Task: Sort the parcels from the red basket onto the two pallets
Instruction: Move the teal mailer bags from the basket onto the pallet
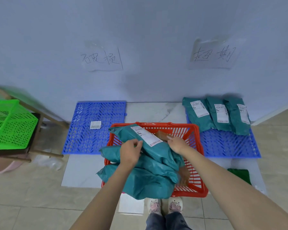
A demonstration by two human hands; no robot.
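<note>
- The topmost teal plastic mailer bag with a white label is pinched at its left edge by the curled fingers of the left hand.
- Its right edge is gripped by the right hand, fingers curled over it.
- The bag is held over the red plastic basket, atop other teal mailers.
- Three teal parcels lie at the far edge of the right blue slatted pallet; on the left blue slatted pallet only a loose white label is seen.
- Slippage is likely if the slick film slides from so light a pinch; a neighbouring bag could be dragged out.
</note>
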